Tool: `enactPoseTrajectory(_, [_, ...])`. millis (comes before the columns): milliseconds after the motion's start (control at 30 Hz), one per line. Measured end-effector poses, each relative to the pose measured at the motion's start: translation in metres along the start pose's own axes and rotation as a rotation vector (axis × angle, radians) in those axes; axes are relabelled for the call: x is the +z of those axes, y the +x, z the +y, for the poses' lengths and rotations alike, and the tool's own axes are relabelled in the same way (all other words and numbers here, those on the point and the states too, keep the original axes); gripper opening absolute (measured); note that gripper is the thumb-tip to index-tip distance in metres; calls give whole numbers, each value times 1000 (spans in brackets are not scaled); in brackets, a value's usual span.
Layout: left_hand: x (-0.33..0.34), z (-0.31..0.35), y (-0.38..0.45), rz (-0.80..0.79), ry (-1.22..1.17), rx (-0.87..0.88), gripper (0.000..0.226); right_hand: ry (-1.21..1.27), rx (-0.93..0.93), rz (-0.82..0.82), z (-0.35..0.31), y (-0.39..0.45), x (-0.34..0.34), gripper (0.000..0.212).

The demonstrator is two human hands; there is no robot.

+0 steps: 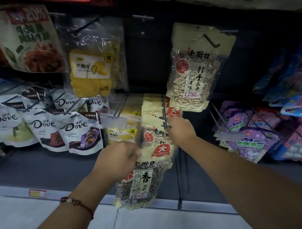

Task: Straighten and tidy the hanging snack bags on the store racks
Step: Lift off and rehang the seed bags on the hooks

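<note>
A bag of dark sunflower seeds (141,182) with a cream top hangs tilted at the front of a lower rack hook. My left hand (119,159) pinches its upper left corner. My right hand (182,131) reaches over the stack of cream seed bags (153,112) behind it, fingers curled at the tip of the grey metal hook (165,113). Above, a bag of pale seeds (192,74) hangs crooked on its own peg. A yellow dried mango bag (91,72) hangs to the upper left.
Several Dove chocolate bags (45,123) hang at the left. Purple grape candy bags (249,138) and blue bags (293,76) fill the right racks. A clear price tag holder (113,120) sticks out near my left hand. Pale floor tiles (156,227) lie below the dark base shelf.
</note>
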State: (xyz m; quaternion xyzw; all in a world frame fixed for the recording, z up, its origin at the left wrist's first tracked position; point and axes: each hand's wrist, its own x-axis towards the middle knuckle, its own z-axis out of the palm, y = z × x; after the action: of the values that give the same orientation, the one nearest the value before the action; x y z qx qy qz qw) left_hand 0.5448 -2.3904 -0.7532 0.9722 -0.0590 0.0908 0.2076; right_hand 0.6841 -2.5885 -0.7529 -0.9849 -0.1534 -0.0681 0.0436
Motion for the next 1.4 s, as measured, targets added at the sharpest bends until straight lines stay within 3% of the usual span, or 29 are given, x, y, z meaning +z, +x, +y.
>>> enactPoseTrajectory(100, [2,-1,1,1,-16,-4,29,112,89,-8,-1,-2,0,8])
enactPoseTrajectory(367, [0,1,0,-23,-50,12,40,359,100,-36,4,-30,-13,16])
enactPoseTrajectory(567, [-2,2,-2,2,-51,1,42,341,59,-79,15,-63,-29,10])
enactPoseTrajectory(967, [10,12,14,42,-76,28,40,226,-55,37,51,-132,-101,14])
enactPoseTrajectory(1400, [39,25,65,92,-12,38,35,170,-36,211,88,-154,-144,7])
